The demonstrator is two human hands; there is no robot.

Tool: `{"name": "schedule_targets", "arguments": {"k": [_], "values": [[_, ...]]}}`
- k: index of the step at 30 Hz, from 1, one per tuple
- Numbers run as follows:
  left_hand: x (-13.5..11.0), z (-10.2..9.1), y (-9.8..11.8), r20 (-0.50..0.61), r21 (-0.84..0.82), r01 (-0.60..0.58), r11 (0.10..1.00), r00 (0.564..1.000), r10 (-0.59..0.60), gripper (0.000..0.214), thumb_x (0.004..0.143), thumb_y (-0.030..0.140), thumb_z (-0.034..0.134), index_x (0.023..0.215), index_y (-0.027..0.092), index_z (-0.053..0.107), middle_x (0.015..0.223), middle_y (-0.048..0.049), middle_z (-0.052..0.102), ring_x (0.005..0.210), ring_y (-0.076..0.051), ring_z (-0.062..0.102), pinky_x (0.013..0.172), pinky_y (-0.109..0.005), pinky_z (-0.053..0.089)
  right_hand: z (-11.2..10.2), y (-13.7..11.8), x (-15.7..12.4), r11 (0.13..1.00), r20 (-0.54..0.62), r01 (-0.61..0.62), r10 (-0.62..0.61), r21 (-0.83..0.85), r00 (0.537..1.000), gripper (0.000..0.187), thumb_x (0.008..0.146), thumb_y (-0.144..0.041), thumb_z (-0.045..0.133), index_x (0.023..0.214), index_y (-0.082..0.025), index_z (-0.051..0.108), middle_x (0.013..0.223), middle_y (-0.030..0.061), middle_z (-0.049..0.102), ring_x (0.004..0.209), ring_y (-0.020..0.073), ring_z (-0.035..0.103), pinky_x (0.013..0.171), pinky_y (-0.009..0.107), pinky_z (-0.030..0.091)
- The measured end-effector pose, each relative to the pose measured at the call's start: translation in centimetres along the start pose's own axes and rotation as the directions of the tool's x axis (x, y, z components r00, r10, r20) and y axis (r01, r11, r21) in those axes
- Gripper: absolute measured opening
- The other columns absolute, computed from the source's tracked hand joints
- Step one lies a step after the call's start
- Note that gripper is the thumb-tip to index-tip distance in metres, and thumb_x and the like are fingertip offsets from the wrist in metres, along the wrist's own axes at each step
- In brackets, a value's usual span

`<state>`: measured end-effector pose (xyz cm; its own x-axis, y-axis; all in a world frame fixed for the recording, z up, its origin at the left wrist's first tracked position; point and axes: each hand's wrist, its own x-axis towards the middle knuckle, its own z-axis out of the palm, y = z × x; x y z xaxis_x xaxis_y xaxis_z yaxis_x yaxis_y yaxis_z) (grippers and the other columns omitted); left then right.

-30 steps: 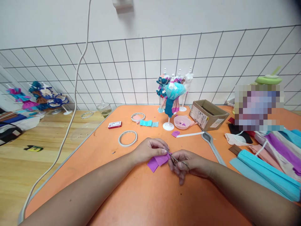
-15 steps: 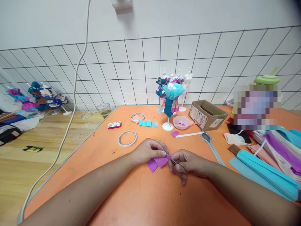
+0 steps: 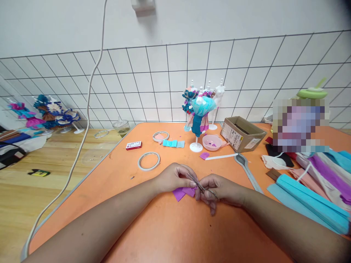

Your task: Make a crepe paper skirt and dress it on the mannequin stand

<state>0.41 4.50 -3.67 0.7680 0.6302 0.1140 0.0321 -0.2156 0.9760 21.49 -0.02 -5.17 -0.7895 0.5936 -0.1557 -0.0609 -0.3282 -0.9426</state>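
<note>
My left hand [image 3: 173, 178] pinches a small piece of purple crepe paper [image 3: 183, 192] just above the orange table [image 3: 170, 233]. My right hand [image 3: 219, 190] grips small metal scissors [image 3: 199, 185], fingers through the loops, and the blades reach into the paper between my two hands. Both hands are closed and almost touch each other. Part of the paper is hidden under my left fingers.
Two tape rings [image 3: 148, 161] and a red-and-white card [image 3: 134, 145] lie to the left. Behind stand small mannequins dressed in paper [image 3: 199, 113], a pink bowl [image 3: 211, 142] and a cardboard box [image 3: 242, 138]. Crepe paper sheets [image 3: 309, 202] lie at the right. A white cable [image 3: 82, 120] hangs at left.
The purple paper has drawn in under my left fingers, so less of it shows. The scissor blades have moved further left into it. My hands have come slightly closer together.
</note>
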Motion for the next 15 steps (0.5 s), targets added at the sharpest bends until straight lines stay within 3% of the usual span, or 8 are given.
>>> {"name": "schedule_targets", "arguments": {"k": [3,6,8,10,12,15], "values": [[0.0,0.2,0.1,-0.028,0.019,0.014,1.0,1.0,-0.014,0.015,0.07,0.03,0.074,0.073,0.015,0.074,0.082,-0.0074,0.068,0.08,-0.017,0.063,0.075,-0.029,0.049,-0.1,0.1,0.0,1.0,-0.004,0.002,-0.002,-0.001,1.0,0.035,0.072,-0.04,0.074,0.09,-0.011,0.067,0.059,-0.004,0.049,0.05,0.007,0.053,0.047,0.022,0.054],[0.0,-0.1,0.2,-0.145,0.03,0.067,0.997,0.987,-0.062,0.018,0.071,0.033,0.073,0.076,0.015,0.075,0.084,-0.0071,0.067,0.076,-0.015,0.062,0.073,-0.026,0.049,-0.3,-0.3,-0.3,1.0,-0.013,0.005,-0.005,0.001,1.0,0.043,0.07,-0.046,0.073,0.095,-0.012,0.065,0.064,-0.0021,0.053,0.049,0.0072,0.052,0.043,0.02,0.05],[0.0,-0.6,0.3,-0.231,0.024,0.105,0.994,0.968,-0.096,0.023,0.075,0.035,0.069,0.084,0.015,0.075,0.089,-0.0079,0.068,0.079,-0.016,0.063,0.076,-0.027,0.048,-0.5,-0.8,-0.6,0.996,-0.132,0.076,-0.083,-0.056,0.988,0.051,0.073,-0.05,0.069,0.109,-0.014,0.061,0.067,-0.0023,0.053,0.043,0.0055,0.046,0.036,0.018,0.043],[0.1,-1.2,0.2,-0.283,0.001,0.124,0.992,0.952,-0.119,0.027,0.076,0.036,0.068,0.094,0.016,0.074,0.098,-0.0089,0.07,0.089,-0.019,0.064,0.082,-0.029,0.048,-0.9,-1.2,-0.7,0.97,-0.319,0.122,-0.186,-0.209,0.929,0.055,0.077,-0.047,0.065,0.123,-0.018,0.053,0.066,-0.005,0.048,0.041,0.0048,0.039,0.035,0.018,0.036],[0.1,-1.6,0.0,-0.312,-0.048,0.127,0.991,0.94,-0.136,0.032,0.075,0.034,0.069,0.102,0.017,0.072,0.108,-0.0092,0.07,0.099,-0.021,0.063,0.089,-0.032,0.046,-1.0,-1.4,-0.7,0.902,-0.426,0.056,-0.255,-0.428,0.868,0.048,0.079,-0.041,0.065,0.121,-0.021,0.054,0.064,-0.0068,0.042,0.046,0.006,0.038,0.042,0.019,0.034],[0.2,-2.0,-0.5,-0.333,-0.125,0.121,0.985,0.93,-0.157,0.037,0.073,0.032,0.071,0.107,0.017,0.069,0.114,-0.0097,0.068,0.105,-0.023,0.061,0.093,-0.036,0.045,-0.7,-1.2,-0.5,0.653,-0.373,-0.115,-0.272,-0.749,0.887,0.017,0.078,-0.033,0.063,0.089,-0.02,0.065,0.059,-0.0066,0.038,0.053,0.0081,0.038,0.05,0.021,0.029]]}}
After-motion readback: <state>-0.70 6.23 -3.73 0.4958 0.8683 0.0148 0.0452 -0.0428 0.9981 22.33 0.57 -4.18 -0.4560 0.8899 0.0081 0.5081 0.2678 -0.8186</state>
